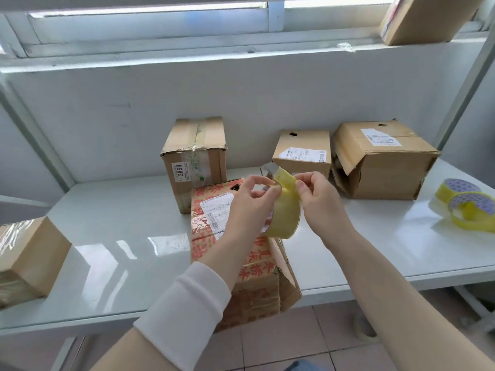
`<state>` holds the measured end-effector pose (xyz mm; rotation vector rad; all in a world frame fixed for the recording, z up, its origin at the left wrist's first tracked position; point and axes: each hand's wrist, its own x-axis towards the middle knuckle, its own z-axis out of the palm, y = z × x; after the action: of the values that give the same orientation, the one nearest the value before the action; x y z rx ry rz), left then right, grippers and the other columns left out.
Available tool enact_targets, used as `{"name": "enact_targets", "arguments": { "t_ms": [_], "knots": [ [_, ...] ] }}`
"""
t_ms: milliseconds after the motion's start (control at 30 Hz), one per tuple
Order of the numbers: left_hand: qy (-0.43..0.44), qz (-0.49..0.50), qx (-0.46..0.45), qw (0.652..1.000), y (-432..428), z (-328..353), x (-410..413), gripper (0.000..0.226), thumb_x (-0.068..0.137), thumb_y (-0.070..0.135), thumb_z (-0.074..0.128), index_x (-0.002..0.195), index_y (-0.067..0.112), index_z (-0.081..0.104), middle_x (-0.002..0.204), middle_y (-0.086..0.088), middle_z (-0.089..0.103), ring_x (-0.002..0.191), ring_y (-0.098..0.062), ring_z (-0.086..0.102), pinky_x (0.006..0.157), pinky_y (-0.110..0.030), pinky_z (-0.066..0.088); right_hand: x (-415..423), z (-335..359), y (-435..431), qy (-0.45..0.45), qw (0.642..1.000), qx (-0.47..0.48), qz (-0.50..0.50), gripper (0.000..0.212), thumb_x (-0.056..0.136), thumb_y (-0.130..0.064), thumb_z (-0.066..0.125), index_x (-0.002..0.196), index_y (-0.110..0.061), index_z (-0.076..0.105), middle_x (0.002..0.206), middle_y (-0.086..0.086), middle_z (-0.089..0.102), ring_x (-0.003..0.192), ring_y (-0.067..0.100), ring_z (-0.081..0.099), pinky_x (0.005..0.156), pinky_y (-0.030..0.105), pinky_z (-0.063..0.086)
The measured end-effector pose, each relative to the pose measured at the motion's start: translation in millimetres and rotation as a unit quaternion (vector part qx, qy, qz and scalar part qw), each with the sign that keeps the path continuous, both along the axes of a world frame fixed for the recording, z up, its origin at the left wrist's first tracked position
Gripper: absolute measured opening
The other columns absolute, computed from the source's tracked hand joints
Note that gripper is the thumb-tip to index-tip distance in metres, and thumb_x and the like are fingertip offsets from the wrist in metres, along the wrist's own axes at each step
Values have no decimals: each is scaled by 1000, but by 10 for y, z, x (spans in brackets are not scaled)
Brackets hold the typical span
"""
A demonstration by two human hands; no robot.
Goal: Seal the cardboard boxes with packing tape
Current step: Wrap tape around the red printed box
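Note:
A yellow roll of packing tape [285, 218] hangs in the air above a cardboard box with red printed characters [257, 274] that lies at the table's front edge. My left hand [249, 207] grips the roll from the left side. My right hand [318, 199] pinches the loose tape end [284, 178], which is peeled up from the top of the roll. Behind stand three more boxes: a tall one with a 2859 label [192, 159], a small one with a shipping label [302, 153] and a large one with an open torn side flap [383, 162].
Two more yellow tape rolls [463, 204] lie at the table's right side. A taped box [26, 258] sits at the left edge of the white table [120, 236]. Another box [426, 17] rests on the windowsill at top right. Metal frame posts stand at both sides.

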<state>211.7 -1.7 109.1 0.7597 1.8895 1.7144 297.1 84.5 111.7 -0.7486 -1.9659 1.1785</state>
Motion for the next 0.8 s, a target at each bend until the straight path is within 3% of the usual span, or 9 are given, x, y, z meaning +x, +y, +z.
{"name": "enact_targets", "arguments": {
  "t_ms": [100, 167, 300, 467, 567, 800],
  "knots": [
    [51, 35, -5, 998, 16, 32, -12, 9, 82, 29, 65, 80, 34, 58, 107, -12, 56, 96, -25, 59, 82, -44, 52, -15, 31, -28, -5, 1000, 26, -11, 12, 99, -16, 40, 103, -17, 51, 91, -9, 53, 83, 4, 50, 62, 5, 38],
    [89, 66, -20, 994, 21, 48, -6, 11, 78, 30, 64, 74, 38, 57, 112, -9, 49, 113, -27, 47, 92, -42, 46, -27, 46, -54, -15, 998, 59, -19, 11, 99, -16, 40, 103, -16, 51, 95, -4, 53, 88, 10, 49, 64, 7, 37],
    [97, 73, 22, 992, 26, 42, -16, 10, 75, 36, 63, 69, 30, 57, 95, -9, 61, 100, -29, 57, 87, -49, 50, -51, 39, -92, -19, 994, 96, -42, 10, 99, -16, 41, 102, -17, 51, 100, 2, 56, 93, 13, 51, 64, 13, 35],
    [116, 68, 39, 990, 93, -14, -27, 23, 87, 16, 62, 67, 20, 51, 71, 5, 56, 80, -18, 54, 78, -38, 46, -48, 21, -121, -37, 989, 120, -79, 11, 98, -16, 43, 103, -14, 52, 105, 10, 57, 93, 16, 50, 69, 13, 30],
    [149, 61, 43, 986, 120, -35, 7, 24, 87, 15, 62, 67, 19, 50, 72, 4, 56, 79, -19, 54, 76, -35, 46, -14, 46, -102, -42, 988, 109, -97, 14, 98, -15, 43, 105, -11, 54, 103, 7, 57, 93, 15, 48, 68, 14, 29],
    [210, 59, 55, 974, 146, -74, 62, 32, 88, 19, 64, 64, 29, 45, 76, 4, 55, 88, -25, 54, 87, -50, 48, 20, 113, -41, -37, 994, -23, -103, 17, 97, -16, 46, 108, -11, 58, 96, -1, 54, 95, 14, 51, 79, 25, 40]
  ]
}}
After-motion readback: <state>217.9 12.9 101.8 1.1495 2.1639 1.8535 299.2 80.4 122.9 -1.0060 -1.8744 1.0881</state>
